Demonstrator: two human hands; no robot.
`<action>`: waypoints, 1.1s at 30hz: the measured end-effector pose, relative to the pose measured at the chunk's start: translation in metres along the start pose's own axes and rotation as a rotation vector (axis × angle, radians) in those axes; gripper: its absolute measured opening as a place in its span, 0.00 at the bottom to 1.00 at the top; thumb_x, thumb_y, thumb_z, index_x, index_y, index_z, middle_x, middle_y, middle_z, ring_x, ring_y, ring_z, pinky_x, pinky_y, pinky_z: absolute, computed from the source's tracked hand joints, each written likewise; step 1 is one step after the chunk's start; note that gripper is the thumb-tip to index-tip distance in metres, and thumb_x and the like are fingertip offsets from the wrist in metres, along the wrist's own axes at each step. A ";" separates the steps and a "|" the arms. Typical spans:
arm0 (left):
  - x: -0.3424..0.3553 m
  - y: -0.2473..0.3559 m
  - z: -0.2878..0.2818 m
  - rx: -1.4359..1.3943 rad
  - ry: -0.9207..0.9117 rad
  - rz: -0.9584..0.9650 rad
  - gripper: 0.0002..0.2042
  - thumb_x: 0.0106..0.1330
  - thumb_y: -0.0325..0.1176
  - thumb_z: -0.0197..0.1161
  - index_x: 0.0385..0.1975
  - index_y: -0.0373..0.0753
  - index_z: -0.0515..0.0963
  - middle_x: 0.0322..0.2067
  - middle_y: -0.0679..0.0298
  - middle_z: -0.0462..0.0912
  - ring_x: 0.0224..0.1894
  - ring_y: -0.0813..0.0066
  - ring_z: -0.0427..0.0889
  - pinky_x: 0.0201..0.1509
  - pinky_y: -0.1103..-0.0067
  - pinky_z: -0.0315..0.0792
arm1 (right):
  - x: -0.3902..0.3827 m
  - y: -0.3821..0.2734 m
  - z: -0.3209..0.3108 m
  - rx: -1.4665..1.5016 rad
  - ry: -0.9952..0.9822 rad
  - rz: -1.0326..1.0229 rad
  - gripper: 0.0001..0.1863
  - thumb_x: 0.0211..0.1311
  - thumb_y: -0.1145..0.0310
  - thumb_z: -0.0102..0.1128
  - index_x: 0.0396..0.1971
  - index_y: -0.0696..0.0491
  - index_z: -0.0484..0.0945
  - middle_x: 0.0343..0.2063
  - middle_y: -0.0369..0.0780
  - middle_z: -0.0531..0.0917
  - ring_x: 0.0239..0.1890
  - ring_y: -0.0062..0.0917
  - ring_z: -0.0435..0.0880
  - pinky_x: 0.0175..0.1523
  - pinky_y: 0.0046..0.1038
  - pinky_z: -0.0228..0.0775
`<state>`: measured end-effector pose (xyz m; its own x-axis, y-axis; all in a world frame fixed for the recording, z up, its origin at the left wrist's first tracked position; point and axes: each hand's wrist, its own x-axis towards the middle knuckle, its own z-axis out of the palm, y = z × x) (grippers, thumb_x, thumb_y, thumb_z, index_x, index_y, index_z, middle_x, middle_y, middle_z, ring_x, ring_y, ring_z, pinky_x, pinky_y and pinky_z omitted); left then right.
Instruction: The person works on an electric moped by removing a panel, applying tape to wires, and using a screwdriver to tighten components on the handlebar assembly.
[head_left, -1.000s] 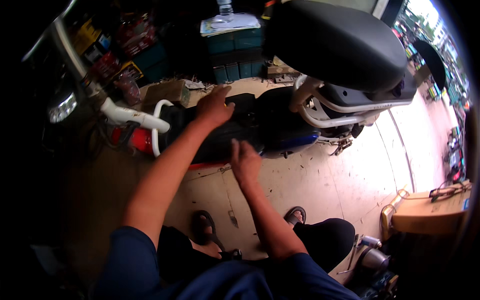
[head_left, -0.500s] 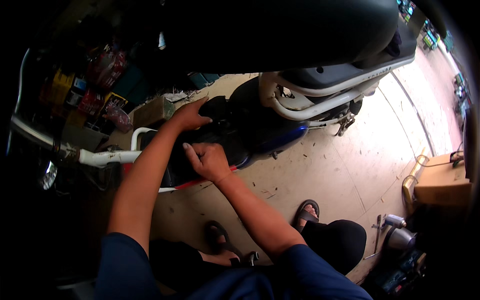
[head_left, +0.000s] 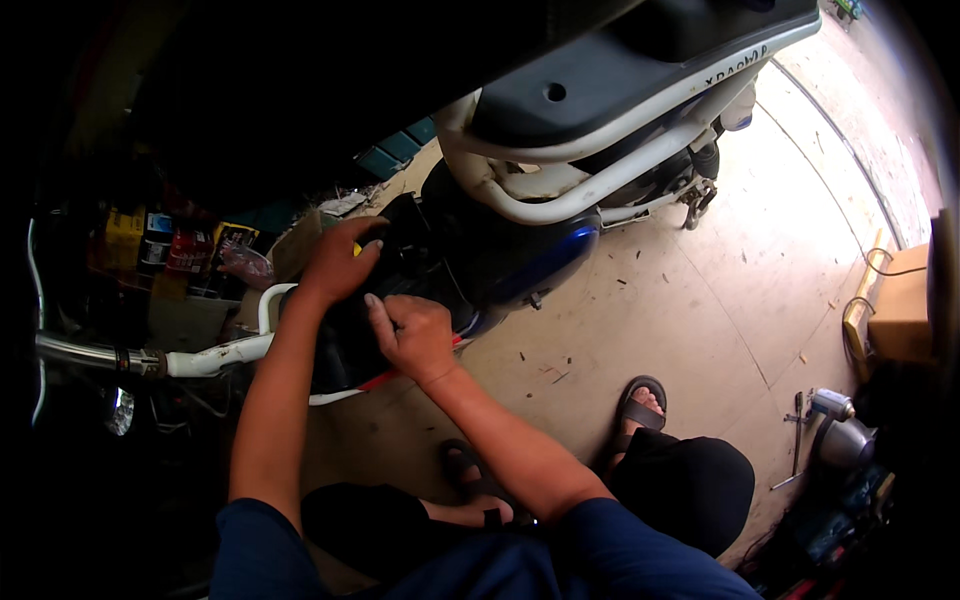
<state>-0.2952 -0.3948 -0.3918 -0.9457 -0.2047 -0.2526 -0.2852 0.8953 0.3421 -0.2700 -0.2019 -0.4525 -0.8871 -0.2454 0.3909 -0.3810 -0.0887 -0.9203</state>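
Scooter (head_left: 545, 260) position?

On the tiled floor (head_left: 690, 330), across in front of the person, front end left, rear right.

Left hand (head_left: 345, 262)?

Over the footboard (head_left: 335, 355), toward its far edge. Closed on a small yellow piece (head_left: 358, 249), mostly hidden, can't ID it. White bent tube (head_left: 268, 305) just beside the wrist.

Right?

Right hand (head_left: 415, 335) at the footboard's near edge, wrist over the red trim (head_left: 380, 380). Fingers curled, thumb out. Can't tell if it grips anything.

Around?

Cardboard box (head_left: 900, 322), spray can (head_left: 832, 404) on the floor, right side, well apart from both hands.
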 end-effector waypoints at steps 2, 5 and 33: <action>-0.008 0.021 -0.009 0.070 -0.021 -0.021 0.30 0.65 0.33 0.67 0.70 0.44 0.71 0.65 0.53 0.77 0.66 0.57 0.78 0.71 0.70 0.68 | -0.002 0.001 0.000 0.009 -0.008 0.001 0.19 0.66 0.66 0.66 0.15 0.52 0.73 0.17 0.43 0.77 0.21 0.41 0.80 0.28 0.41 0.70; -0.009 0.035 -0.003 0.156 0.039 -0.054 0.33 0.64 0.37 0.67 0.72 0.47 0.69 0.70 0.54 0.71 0.70 0.55 0.73 0.72 0.69 0.68 | 0.000 0.003 0.000 0.044 -0.055 -0.025 0.19 0.67 0.65 0.65 0.16 0.53 0.73 0.17 0.43 0.78 0.21 0.42 0.80 0.29 0.41 0.70; 0.000 -0.028 0.038 0.330 -0.237 0.027 0.64 0.43 0.40 0.81 0.82 0.57 0.43 0.82 0.53 0.36 0.69 0.45 0.72 0.68 0.59 0.72 | -0.005 0.034 0.024 -0.080 -0.407 0.107 0.25 0.74 0.55 0.56 0.20 0.58 0.81 0.22 0.54 0.81 0.27 0.54 0.81 0.32 0.48 0.71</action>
<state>-0.2816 -0.4052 -0.4357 -0.8792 -0.1171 -0.4619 -0.1589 0.9859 0.0525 -0.2723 -0.2269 -0.4857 -0.7537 -0.6116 0.2407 -0.3256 0.0293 -0.9451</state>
